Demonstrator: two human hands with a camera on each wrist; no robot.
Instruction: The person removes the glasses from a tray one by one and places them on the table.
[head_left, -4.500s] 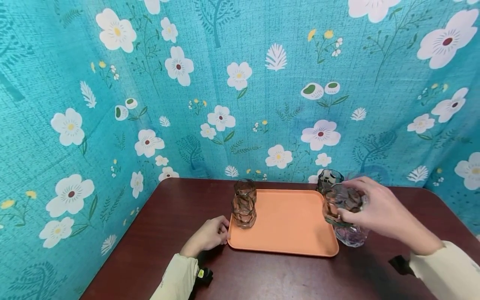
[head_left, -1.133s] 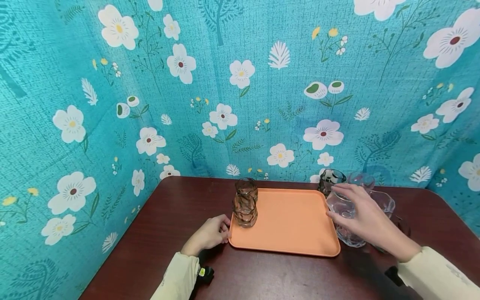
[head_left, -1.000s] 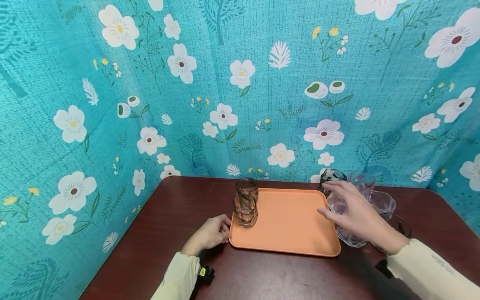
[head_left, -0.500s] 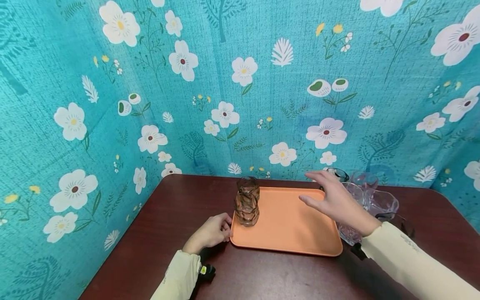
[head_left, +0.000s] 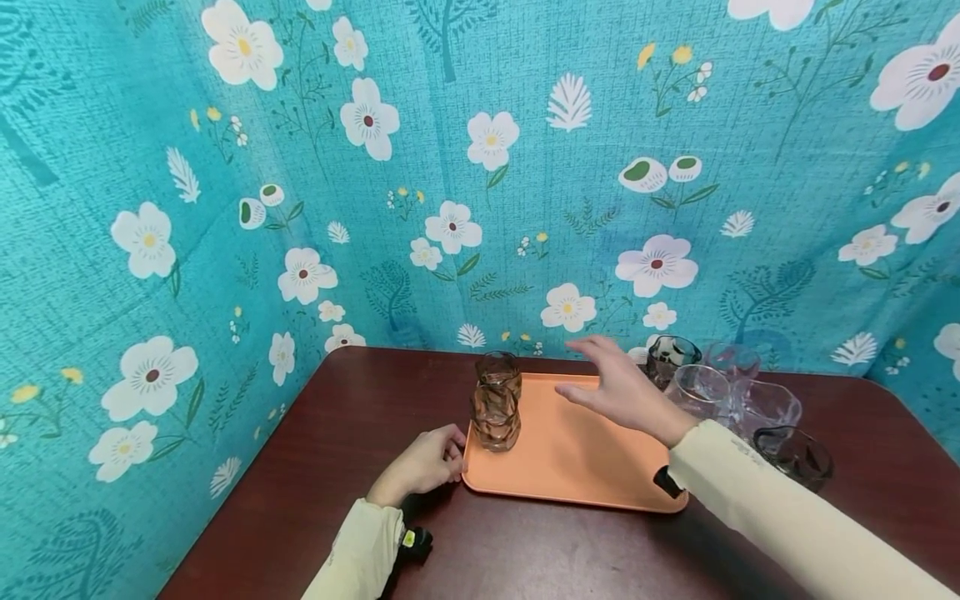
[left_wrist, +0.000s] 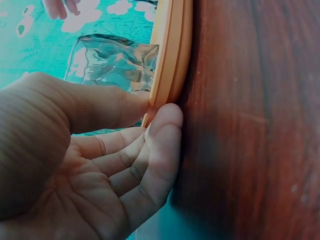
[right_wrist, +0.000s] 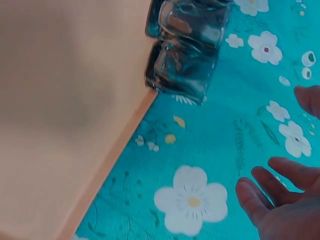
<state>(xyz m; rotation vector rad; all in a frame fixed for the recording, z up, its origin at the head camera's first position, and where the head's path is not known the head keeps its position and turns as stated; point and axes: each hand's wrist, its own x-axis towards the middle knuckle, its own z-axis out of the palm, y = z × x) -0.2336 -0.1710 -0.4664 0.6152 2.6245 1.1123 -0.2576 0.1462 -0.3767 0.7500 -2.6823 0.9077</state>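
Note:
My left hand (head_left: 422,462) pinches the left rim of an orange tray (head_left: 555,462). In the left wrist view, its thumb lies on the rim (left_wrist: 172,55) and the fingertips press the outer side. Two brown-tinted wavy glasses stand on the tray's left side, a front glass (head_left: 495,421) and a rear glass (head_left: 502,371). With fingers spread and nothing held, my right hand (head_left: 622,396) hovers over the tray's right half. The right wrist view shows that hand (right_wrist: 287,210) apart from the nearer brown glass (right_wrist: 180,72).
Right of the tray stand several more glasses: a dark grey glass (head_left: 672,354), a pinkish glass (head_left: 735,357), clear glasses (head_left: 772,404) and a dark glass (head_left: 806,462) lying low. My right forearm partly hides them. Behind the dark red table (head_left: 525,550) hangs a flowered curtain (head_left: 390,208).
The right hand held a dark glass earlier, then was empty-handed among the glasses at the right. It has since moved left over the tray. The left hand stays at the rim.

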